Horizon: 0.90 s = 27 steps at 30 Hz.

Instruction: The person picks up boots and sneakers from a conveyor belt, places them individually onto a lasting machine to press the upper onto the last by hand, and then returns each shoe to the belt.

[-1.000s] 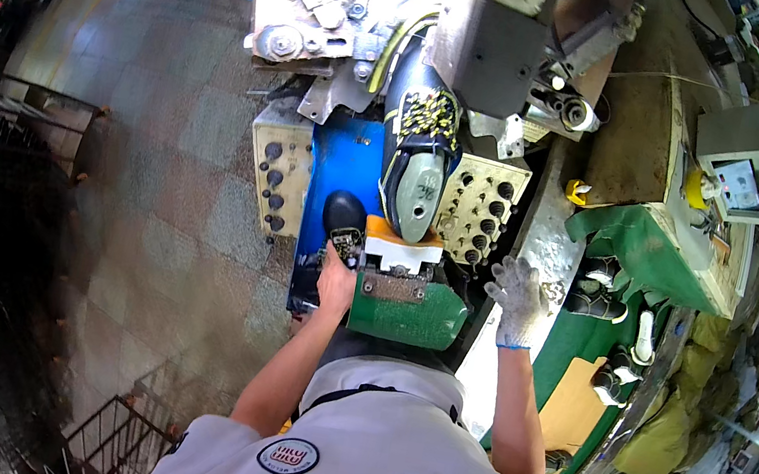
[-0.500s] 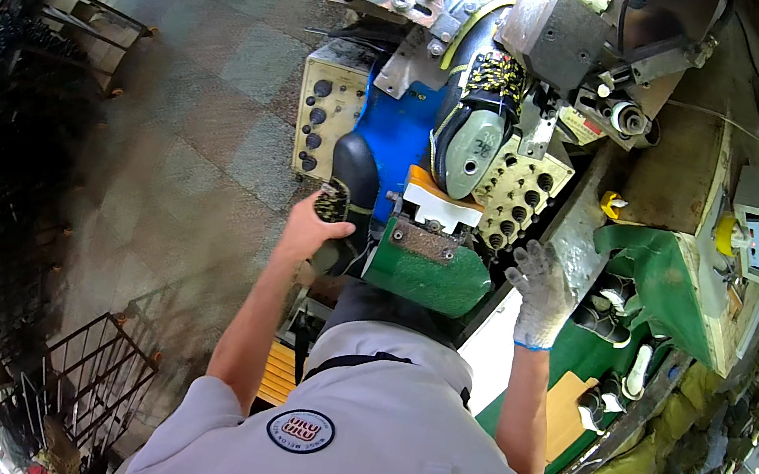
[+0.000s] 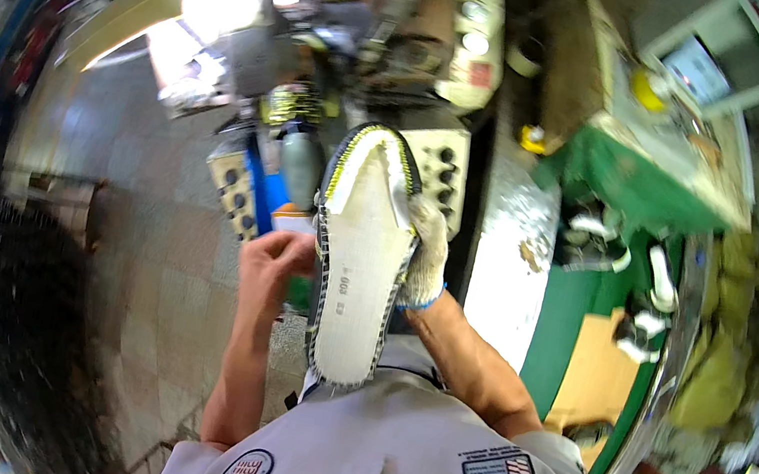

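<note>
A shoe [image 3: 355, 273] stands in front of my chest with its underside toward me. Its sole side shows a pale insole board ringed with stitching, with a white strip and yellow-green stitches around the upper end. My right hand [image 3: 428, 251], in a pale knitted glove, grips its right edge. At the left edge my bare left hand [image 3: 278, 258] is closed, its fingertips partly hidden behind the shoe. Beyond them, in the machine, sits another shoe [image 3: 293, 105] with yellow-flecked laces and a grey last [image 3: 302, 163] projecting toward me; this area is blurred.
A cream control panel [image 3: 445, 172] with black knobs is behind the held shoe. To the right runs a metal ledge [image 3: 514, 251], then a green surface [image 3: 549, 358] with several black-and-white shoes [image 3: 593, 246] and a cardboard sheet [image 3: 599, 362]. Olive sacks [image 3: 717, 368] lie farther right.
The view has swung to the right. A shoe that my left hand held beside the machine is no longer there; a shoe now shows underside-up between both hands. My gloved right hand has closed on it.
</note>
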Available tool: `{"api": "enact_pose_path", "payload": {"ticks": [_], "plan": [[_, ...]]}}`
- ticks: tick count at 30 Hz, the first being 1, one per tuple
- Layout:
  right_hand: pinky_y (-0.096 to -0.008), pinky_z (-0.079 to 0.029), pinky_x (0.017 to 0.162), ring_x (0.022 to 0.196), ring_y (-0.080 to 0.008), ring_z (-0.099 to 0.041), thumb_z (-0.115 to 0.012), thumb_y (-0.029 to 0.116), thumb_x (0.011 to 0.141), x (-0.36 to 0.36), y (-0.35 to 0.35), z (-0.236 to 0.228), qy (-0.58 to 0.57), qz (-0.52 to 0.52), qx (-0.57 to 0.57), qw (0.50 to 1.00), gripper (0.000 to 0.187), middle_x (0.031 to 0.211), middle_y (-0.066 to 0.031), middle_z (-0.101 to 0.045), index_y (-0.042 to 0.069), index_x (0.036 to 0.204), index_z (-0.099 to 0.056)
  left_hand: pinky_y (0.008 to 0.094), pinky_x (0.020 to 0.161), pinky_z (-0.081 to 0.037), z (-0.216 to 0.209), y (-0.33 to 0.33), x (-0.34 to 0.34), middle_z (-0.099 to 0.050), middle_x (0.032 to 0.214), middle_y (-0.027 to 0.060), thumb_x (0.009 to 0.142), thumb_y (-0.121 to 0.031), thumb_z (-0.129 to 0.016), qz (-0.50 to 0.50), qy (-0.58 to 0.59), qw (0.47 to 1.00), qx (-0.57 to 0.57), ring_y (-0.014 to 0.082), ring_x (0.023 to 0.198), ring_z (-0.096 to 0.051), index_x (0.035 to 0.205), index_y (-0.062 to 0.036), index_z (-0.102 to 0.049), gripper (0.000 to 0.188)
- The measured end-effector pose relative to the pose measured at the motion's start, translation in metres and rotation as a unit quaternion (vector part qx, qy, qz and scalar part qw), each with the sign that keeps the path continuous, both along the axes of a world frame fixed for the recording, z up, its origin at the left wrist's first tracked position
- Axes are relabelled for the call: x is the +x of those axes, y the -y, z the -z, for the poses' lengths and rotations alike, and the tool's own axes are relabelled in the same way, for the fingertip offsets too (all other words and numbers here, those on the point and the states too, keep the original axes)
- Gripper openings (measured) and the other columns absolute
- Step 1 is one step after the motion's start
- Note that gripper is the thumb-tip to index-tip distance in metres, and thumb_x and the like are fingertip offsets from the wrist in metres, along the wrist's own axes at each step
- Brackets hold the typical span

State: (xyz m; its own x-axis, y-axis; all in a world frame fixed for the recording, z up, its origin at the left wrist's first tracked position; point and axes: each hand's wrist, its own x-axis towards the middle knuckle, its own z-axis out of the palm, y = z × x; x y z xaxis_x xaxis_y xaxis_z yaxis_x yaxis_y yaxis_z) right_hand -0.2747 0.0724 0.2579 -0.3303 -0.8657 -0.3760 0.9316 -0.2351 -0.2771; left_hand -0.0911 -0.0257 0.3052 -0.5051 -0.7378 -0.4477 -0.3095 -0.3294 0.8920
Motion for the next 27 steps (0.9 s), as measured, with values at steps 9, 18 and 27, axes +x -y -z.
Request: {"api": "enact_pose_path", "payload": {"ticks": [9, 18, 27], "plan": [[-0.0319, -0.058, 0.075, 0.085, -0.0157, -0.070, -0.069, 0.030, 0.090, -0.104, -0.117, -0.012, -0.174, 0.063, 0.050, 0.981, 0.046, 0.100, -0.0099, -0.073, -0.004, 0.122, -0.066, 0.0273, 0.091, -0.045, 0.018, -0.069, -0.169, -0.069, 0.108, 0.0041, 0.094, -0.038, -0.074, 0.128, -0.184, 0.972, 0.067, 0.0109, 0.097, -0.059, 0.129, 0.0075, -0.066, 0.058], [-0.0309, -0.053, 0.091, 0.101, -0.0160, -0.064, -0.068, 0.032, 0.088, -0.191, -0.264, 0.043, -0.324, 0.129, 0.184, 0.919, 0.064, 0.122, -0.0096, -0.066, -0.003, 0.140, -0.056, 0.0285, 0.093, -0.051, 0.065, -0.169, -0.272, -0.070, 0.121, 0.0137, 0.094, -0.019, -0.078, 0.347, -0.085, 0.934, -0.008, 0.0145, 0.108, -0.064, 0.136, 0.0068, -0.059, 0.052], [-0.0433, -0.054, 0.092, 0.111, -0.0373, -0.070, -0.067, 0.072, 0.084, -0.344, -0.434, 0.169, -0.435, -0.261, 0.670, 0.542, 0.083, 0.118, -0.0226, -0.073, 0.002, 0.128, -0.067, 0.0328, 0.099, -0.054, 0.114, -0.151, -0.233, -0.068, 0.127, 0.0185, 0.096, -0.006, -0.071, 0.314, 0.077, 0.946, -0.036, 0.0223, 0.116, -0.066, 0.133, 0.0071, -0.061, 0.040]]}}
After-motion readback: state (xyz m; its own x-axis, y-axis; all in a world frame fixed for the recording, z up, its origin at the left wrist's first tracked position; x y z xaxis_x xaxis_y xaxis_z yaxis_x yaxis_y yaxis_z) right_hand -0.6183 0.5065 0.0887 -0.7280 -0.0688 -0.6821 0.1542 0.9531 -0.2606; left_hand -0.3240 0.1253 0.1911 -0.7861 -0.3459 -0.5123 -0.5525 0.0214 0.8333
